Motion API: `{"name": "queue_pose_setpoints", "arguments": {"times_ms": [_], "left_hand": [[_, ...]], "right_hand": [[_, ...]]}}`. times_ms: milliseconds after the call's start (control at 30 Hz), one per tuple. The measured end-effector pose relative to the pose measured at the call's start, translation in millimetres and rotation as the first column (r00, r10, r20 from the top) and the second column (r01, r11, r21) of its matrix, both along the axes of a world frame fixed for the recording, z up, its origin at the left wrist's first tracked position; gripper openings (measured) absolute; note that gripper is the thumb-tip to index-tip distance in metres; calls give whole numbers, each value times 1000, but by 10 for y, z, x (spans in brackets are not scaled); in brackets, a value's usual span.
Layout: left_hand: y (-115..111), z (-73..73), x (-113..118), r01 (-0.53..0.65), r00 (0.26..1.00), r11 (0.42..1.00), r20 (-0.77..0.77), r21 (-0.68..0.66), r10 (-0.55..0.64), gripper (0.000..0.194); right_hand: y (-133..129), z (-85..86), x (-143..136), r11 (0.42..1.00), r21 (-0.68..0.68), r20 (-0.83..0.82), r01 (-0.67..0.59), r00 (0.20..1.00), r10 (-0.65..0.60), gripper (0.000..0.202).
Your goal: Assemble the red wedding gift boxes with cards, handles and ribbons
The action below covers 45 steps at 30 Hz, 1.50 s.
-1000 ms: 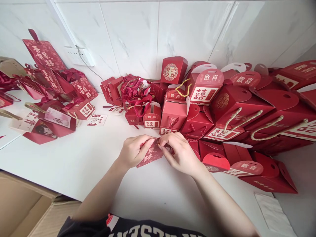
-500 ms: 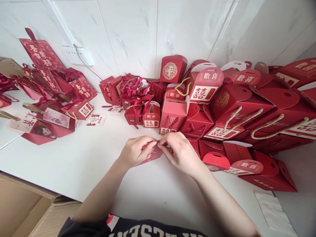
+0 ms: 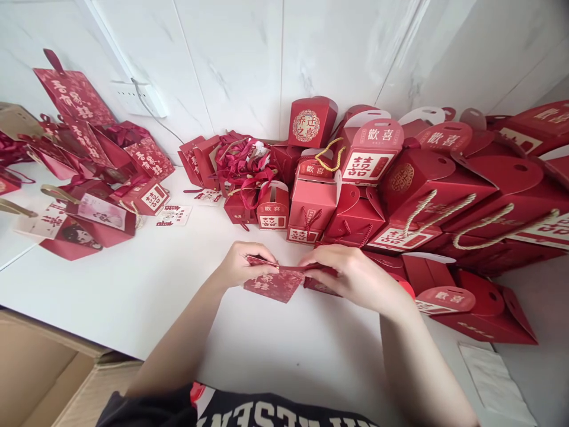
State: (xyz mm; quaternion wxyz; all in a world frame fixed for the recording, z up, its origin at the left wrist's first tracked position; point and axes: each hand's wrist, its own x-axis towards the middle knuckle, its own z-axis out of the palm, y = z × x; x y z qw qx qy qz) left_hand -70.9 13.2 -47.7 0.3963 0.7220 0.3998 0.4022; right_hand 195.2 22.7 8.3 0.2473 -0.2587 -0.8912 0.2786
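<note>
Centred over the table, my left hand (image 3: 240, 264) pinches the top edge of a small red paper gift bag (image 3: 278, 286) with white printed characters. My right hand (image 3: 351, 273) is closed on a dark red ribbon (image 3: 294, 268) that runs from the bag's top edge toward my fingers. The ribbon's far end is hidden in my right hand. Just behind my hands stand red gift boxes, the closest being a pink-red box (image 3: 313, 198) with a cord handle. Under my right hand, part of another red box shows.
Stacked red gift boxes (image 3: 438, 184) fill the right side. A heap of red ribbons (image 3: 244, 163) lies at the back middle. Finished-looking red bags (image 3: 106, 148) stand at left, near a printed card (image 3: 174, 216). An open cardboard box (image 3: 40, 367) is at front left.
My right hand has moved right, away from my left hand, drawing the ribbon out between them. More of the bag's printed front now shows.
</note>
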Motion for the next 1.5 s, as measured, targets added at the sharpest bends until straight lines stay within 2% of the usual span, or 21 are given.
{"name": "queue_pose_setpoints", "arguments": {"times_ms": [133, 267, 333, 433, 500, 567, 667, 767, 867, 1067, 1233, 1500], "left_hand": [[5, 6, -5, 34, 999, 999, -15, -10, -34, 15], [-1, -9, 25, 79, 997, 996, -7, -48, -79, 15], [16, -50, 25, 90, 994, 987, 68, -132, -82, 16], [60, -149, 13, 117, 972, 957, 228, -267, -55, 26], [83, -220, 11, 139, 954, 943, 296, -303, -46, 39], [95, -279, 16, 164, 939, 934, 340, -317, -50, 50], [99, -343, 31, 216, 916, 918, 394, -332, -73, 56], [103, -388, 48, 258, 896, 908, 433, -329, -98, 54], [113, -418, 64, 288, 881, 901, 459, -324, -117, 49], [115, -427, 89, 293, 875, 897, 471, -333, -111, 45], [118, -427, 85, 287, 880, 892, 464, -348, -102, 45], [123, -382, 80, 265, 862, 901, 503, -344, -62, 49]], "right_hand": [[-38, 49, -8, 997, -81, -198, 14, 980, -30, 15], [-19, -68, -169, 981, -172, -390, 92, 908, -154, 13], [27, -146, -218, 987, -106, -388, 125, 908, -156, 17], [89, -241, -241, 979, 80, -319, 188, 935, -153, 23], [97, -282, -257, 959, 182, -261, 217, 951, -166, 22], [74, -302, -292, 949, 213, -222, 231, 958, -184, 20], [2, -286, -366, 962, 110, -234, 252, 947, -221, 15], [-68, -236, -431, 968, -78, -272, 238, 929, -250, 10], [-107, -206, -467, 958, -196, -288, 210, 922, -260, 10], [-109, -240, -516, 948, -274, -306, 161, 920, -245, 8], [-110, -247, -546, 941, -257, -295, 222, 909, -295, 11], [-140, -245, -518, 871, -479, -300, 112, 912, -282, 14]]}}
